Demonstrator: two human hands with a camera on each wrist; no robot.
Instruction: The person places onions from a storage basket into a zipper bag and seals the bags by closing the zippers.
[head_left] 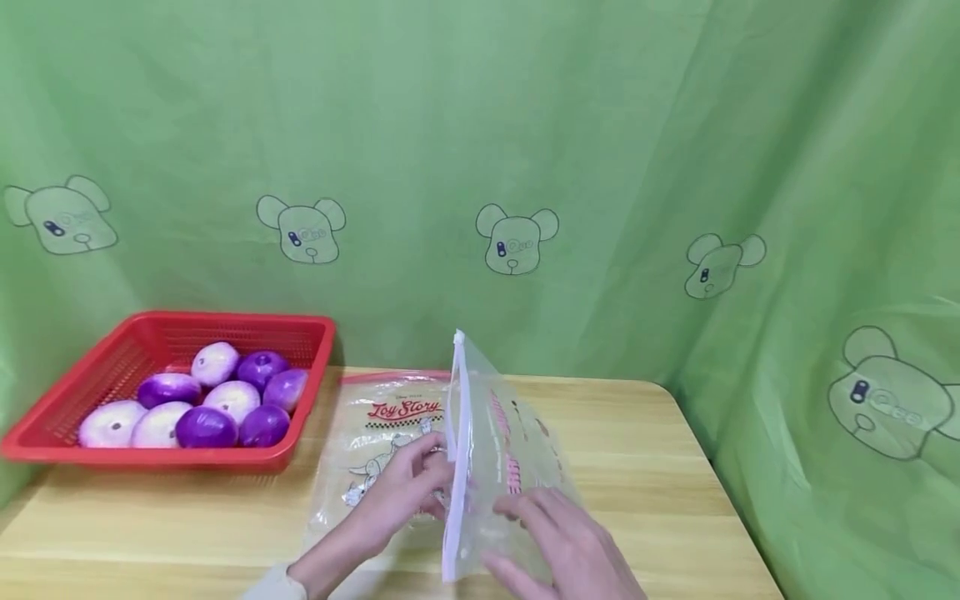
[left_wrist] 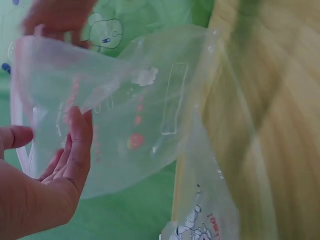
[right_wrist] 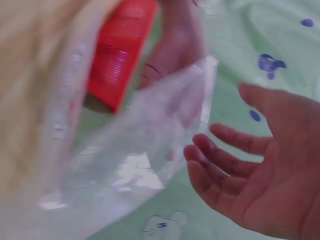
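A clear zip bag [head_left: 483,508] with a white zip edge and pink print stands upright on the table, its mouth turned left and parted. My left hand [head_left: 397,492] is at that mouth, thumb and loosely curved fingers spread apart against the film in the left wrist view. On the bag's other side is my right hand [head_left: 570,546], fingers loosely bent and thumb apart; the right wrist view shows nothing in its palm [right_wrist: 280,185]. Beneath the left hand, a second clear bag [head_left: 333,492] with red Toy Story lettering lies flat, partly covered.
A red plastic basket [head_left: 318,354] at the left holds several purple and whitish onions [head_left: 207,427]. The wooden table [head_left: 645,467] ends at a rounded right corner. Green cloth [head_left: 420,125] with bear-head drawings hangs behind and at the right.
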